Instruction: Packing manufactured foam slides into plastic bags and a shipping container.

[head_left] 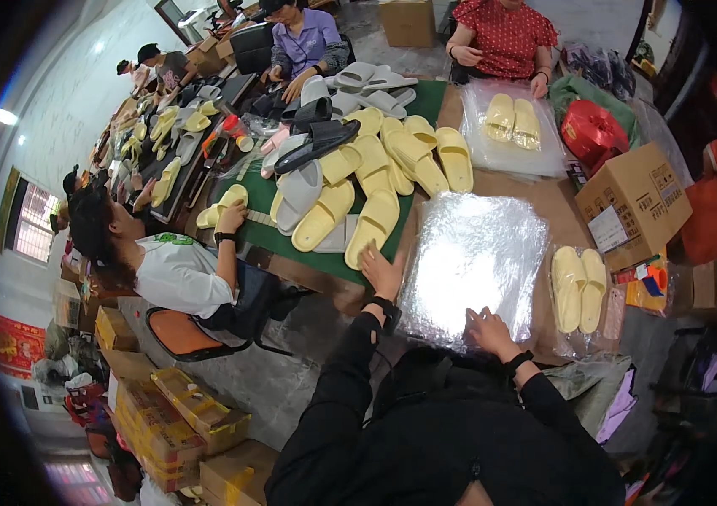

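Observation:
My left hand (382,271) reaches to the near end of a yellow slipper (374,226), its fingers apart and touching the sole. That slipper lies at the front of a heap of yellow, grey and black slippers on a green mat (337,263). My right hand (492,331) rests with fingers spread on the near edge of a shiny stack of clear plastic bags (470,261). Right of the stack, a pair of yellow slippers (579,288) lies in a clear bag.
Across the table, a person in red (506,38) has another pair of yellow slippers (512,122) on clear bags. A person in white (177,266) at left touches a yellow slipper (223,207). A cardboard box (635,202) stands at right; more boxes (164,422) sit lower left.

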The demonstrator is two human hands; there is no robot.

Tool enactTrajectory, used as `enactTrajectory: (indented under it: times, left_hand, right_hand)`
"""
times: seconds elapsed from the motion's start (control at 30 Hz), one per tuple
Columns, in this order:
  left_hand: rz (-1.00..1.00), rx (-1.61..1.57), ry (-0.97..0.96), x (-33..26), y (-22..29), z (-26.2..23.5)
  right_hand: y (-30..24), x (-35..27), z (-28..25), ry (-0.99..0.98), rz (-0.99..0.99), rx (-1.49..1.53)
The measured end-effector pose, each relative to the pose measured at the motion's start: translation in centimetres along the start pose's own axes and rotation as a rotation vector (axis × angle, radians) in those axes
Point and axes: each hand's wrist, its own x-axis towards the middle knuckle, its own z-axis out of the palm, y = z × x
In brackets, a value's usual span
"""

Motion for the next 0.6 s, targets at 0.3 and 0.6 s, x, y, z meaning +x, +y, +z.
enactTrajectory:
  times: [0.3, 0.6]
  left_hand:
    - [-0.431, -0.256, 0.088, 6.8, -3.9, -0.1]
    - [-0.585, -0.519, -0.3, 8.2, 0.2, 3.1]
  right_hand:
    - [0.4, 0.0, 1.5, 0.073, -0.01, 0.122]
    - [2.0, 1.6, 3.5, 0.085, -0.082, 0.157]
